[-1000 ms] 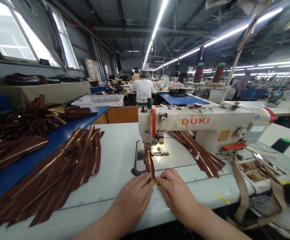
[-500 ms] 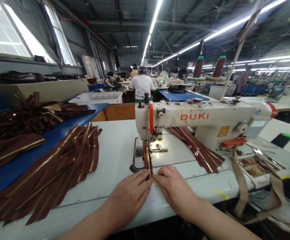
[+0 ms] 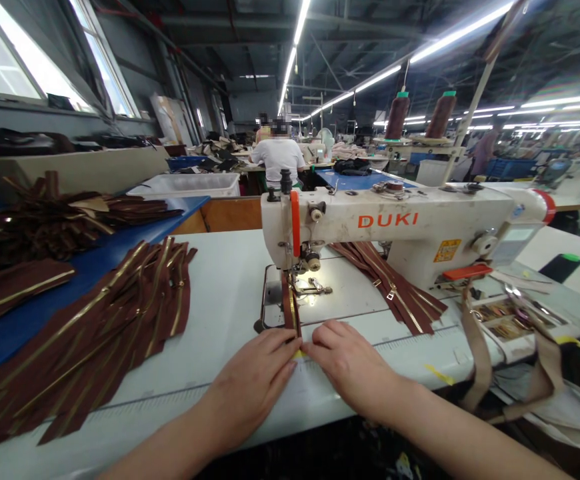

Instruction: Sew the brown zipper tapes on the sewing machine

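A white DUKI sewing machine (image 3: 410,230) stands on the pale table (image 3: 220,313). A brown zipper strip (image 3: 290,308) with gold teeth runs from under the needle toward me. My left hand (image 3: 255,383) and my right hand (image 3: 347,363) lie side by side on the table, fingertips pressed on the strip's near end, fingers together and slightly curled. A small yellow mark shows between the fingertips.
A large pile of brown zippers (image 3: 95,333) lies at my left, more of them (image 3: 45,223) on a blue board. Sewn zippers (image 3: 395,293) lie behind the machine arm. Tan webbing straps (image 3: 475,353) hang at right. A person in white (image 3: 277,160) sits ahead.
The zipper strip's visible length in front of the needle has shortened, and both hands have followed it slightly toward the machine. The view has tilted down a little.
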{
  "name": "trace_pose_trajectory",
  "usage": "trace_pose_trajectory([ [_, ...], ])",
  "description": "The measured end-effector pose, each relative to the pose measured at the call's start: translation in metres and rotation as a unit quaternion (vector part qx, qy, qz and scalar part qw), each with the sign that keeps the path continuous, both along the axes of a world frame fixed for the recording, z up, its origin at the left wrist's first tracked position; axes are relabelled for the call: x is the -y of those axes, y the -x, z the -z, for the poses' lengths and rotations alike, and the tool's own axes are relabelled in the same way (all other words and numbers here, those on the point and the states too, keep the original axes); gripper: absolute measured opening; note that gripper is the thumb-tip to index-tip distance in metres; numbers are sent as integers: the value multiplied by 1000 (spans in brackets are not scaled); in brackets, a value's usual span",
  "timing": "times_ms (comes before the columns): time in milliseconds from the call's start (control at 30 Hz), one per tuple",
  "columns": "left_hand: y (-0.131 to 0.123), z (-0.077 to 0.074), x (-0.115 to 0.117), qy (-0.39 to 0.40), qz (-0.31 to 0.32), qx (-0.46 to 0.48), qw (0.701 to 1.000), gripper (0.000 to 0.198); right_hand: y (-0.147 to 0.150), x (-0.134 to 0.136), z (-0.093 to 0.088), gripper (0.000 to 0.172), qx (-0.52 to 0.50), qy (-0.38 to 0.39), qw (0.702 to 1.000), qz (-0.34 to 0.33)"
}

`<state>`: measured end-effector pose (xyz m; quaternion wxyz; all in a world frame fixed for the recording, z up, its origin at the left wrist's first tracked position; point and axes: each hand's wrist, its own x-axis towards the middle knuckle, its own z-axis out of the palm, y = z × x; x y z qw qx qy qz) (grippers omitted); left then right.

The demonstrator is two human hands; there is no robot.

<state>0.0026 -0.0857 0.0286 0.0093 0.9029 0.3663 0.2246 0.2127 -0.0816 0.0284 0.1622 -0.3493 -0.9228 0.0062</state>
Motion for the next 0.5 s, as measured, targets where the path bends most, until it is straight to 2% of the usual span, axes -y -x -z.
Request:
trace_pose_trajectory([
  [100,-3,-3,0,0,10,-2,1000,27,-8,-4,-4,26,-26,26,999,-31],
  [200,-3,-5,0,-11,16,-1,1000,27,-11,-16,-9,26,-120,102,985,-64],
  [267,-3,-4,0,-16,16,-5,1000,28,-7,-30,-10,22,-182,137,972,-50],
  [400,-1,-2,0,-21,15,-13,1000,28,11,-60,-4,16,-200,92,975,31],
  [500,0,-2,0,-29,17,-15,999,29,21,-71,3,13,-159,52,985,43],
])
